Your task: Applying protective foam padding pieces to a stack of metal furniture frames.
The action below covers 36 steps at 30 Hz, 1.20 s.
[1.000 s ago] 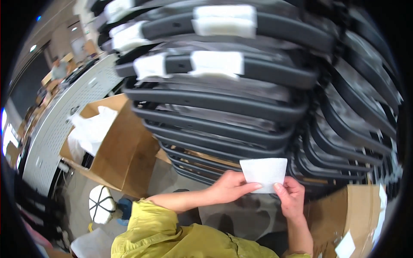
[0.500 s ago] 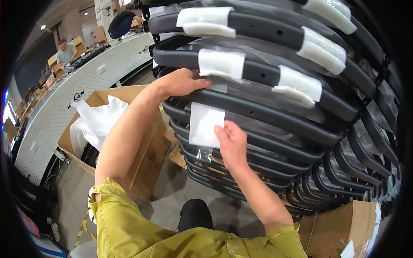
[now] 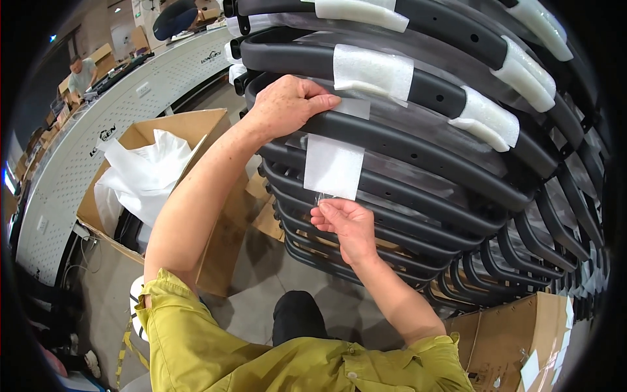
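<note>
A black curved tube at the front of the stack has a white foam sheet hanging over it. The sheet's upper end shows behind the tube, next to the thumb of my left hand. That hand is closed at the tube's left part, thumb and fingers pressed together at the sheet's upper edge. Below the sheet, my right hand pinches a clear tape strip at the sheet's lower edge. Other tubes above carry white foam wraps, and clear film lies between the layers.
An open cardboard box with white sheets inside stands at my left. Another carton is at the lower right. A long white perforated bench curves behind, where a person works and another leans over at the back.
My right hand has gone from the sheet's face down to the clear strip at its lower edge. My left hand stays by the sheet's upper end. The view has shifted slightly.
</note>
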Motion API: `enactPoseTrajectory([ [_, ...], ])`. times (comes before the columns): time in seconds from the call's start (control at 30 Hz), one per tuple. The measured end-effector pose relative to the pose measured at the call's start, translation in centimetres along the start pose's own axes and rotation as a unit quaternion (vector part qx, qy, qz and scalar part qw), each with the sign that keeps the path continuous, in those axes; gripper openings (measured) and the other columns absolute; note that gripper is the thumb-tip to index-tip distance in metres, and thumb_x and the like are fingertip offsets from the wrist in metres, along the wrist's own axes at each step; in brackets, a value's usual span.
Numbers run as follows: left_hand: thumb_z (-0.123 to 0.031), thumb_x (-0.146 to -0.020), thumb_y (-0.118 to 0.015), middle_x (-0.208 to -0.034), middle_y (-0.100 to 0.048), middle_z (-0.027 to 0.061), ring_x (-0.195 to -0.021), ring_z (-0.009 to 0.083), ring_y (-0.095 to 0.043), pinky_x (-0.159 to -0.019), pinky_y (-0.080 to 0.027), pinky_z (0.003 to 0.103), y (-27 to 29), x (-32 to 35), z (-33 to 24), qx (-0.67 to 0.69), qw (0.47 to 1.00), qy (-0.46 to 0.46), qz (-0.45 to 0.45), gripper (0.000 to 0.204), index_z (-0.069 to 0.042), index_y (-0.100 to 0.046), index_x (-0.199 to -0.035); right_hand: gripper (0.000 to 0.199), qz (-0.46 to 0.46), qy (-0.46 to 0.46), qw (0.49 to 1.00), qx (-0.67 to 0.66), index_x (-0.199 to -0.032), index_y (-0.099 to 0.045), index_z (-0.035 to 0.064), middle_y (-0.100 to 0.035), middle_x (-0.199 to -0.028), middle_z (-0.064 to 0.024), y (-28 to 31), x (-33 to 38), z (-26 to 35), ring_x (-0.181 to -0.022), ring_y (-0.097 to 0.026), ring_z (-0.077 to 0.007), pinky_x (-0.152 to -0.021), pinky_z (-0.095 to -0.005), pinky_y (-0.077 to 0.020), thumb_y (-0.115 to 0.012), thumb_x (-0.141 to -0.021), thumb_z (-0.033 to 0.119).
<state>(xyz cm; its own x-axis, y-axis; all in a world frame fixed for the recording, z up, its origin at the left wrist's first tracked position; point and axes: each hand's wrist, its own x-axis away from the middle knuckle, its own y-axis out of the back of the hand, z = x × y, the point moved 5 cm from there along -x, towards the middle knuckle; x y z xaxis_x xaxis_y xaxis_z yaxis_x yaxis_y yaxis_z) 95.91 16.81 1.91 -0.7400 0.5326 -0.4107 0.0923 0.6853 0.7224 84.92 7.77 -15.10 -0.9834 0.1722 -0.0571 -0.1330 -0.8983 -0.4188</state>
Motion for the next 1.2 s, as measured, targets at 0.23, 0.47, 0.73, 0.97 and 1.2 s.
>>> enactPoseTrajectory([
  [0.23, -0.009, -0.072, -0.06, -0.072, -0.058, 0.0076, -0.073, 0.0216, -0.056, -0.068, -0.04, 0.03, 0.8, 4.1, -2.1, -0.062, 0.904, -0.32, -0.275, 0.008, -0.002, -0.059, -0.074, 0.014, 0.014, 0.081, 0.993, 0.089, -0.08, -0.057, -0.0027, -0.06, -0.07, -0.0093, -2.1, -0.2, 3.7, -0.058, -0.056, -0.0118, -0.052, -0.0207, -0.0455, -0.055, -0.081, 0.012],
  [0.47, -0.015, -0.063, -0.067, -0.083, -0.056, -0.0006, -0.077, 0.0187, -0.054, -0.073, -0.041, 0.033, -1.0, 6.9, -1.6, -0.187, 0.826, -0.474, -0.241, 0.016, -0.01, -0.059, -0.075, 0.018, 0.011, 0.101, 0.991, 0.082, -0.081, -0.057, -0.0031, -0.059, -0.068, -0.0092, -2.6, -1.8, 5.8, -0.056, -0.056, -0.0117, -0.05, -0.0214, -0.0454, -0.057, -0.08, 0.015],
  [0.73, -0.018, -0.058, -0.071, -0.081, -0.053, 0.001, -0.079, 0.021, -0.051, -0.071, -0.039, 0.032, -2.3, 4.2, -1.9, -0.101, 0.854, -0.445, -0.251, 0.035, -0.009, -0.052, -0.087, 0.016, -0.01, 0.101, 0.991, 0.083, -0.077, -0.055, -0.0021, -0.059, -0.066, -0.0083, -1.6, -1.9, 5.1, -0.053, -0.055, -0.0109, -0.048, -0.0206, -0.0447, -0.056, -0.081, 0.013],
  [0.97, -0.026, -0.065, -0.062, -0.099, -0.054, 0.0042, -0.089, 0.0205, -0.05, -0.08, -0.034, 0.034, -2.8, 4.1, -0.6, -0.19, 0.881, -0.353, -0.251, 0.044, -0.009, -0.05, -0.104, 0.023, -0.015, 0.083, 0.996, 0.014, -0.077, -0.057, -0.0019, -0.058, -0.064, -0.0086, -4.5, -1.9, 8.5, -0.049, -0.054, -0.0118, -0.045, -0.0206, -0.0423, -0.054, -0.081, 0.02],
  [1.2, -0.02, -0.063, -0.06, -0.111, -0.047, 0.0147, -0.106, 0.0303, -0.042, -0.093, -0.028, 0.043, -1.6, 4.6, -2.5, -0.121, 0.918, -0.362, -0.106, 0.055, -0.003, -0.045, -0.113, 0.024, 0.03, -0.021, 0.989, -0.146, -0.084, -0.059, -0.0002, -0.06, -0.069, -0.0071, -4.4, -3.1, 9.5, -0.054, -0.054, -0.0085, -0.046, -0.0169, -0.041, -0.055, -0.081, 0.023],
])
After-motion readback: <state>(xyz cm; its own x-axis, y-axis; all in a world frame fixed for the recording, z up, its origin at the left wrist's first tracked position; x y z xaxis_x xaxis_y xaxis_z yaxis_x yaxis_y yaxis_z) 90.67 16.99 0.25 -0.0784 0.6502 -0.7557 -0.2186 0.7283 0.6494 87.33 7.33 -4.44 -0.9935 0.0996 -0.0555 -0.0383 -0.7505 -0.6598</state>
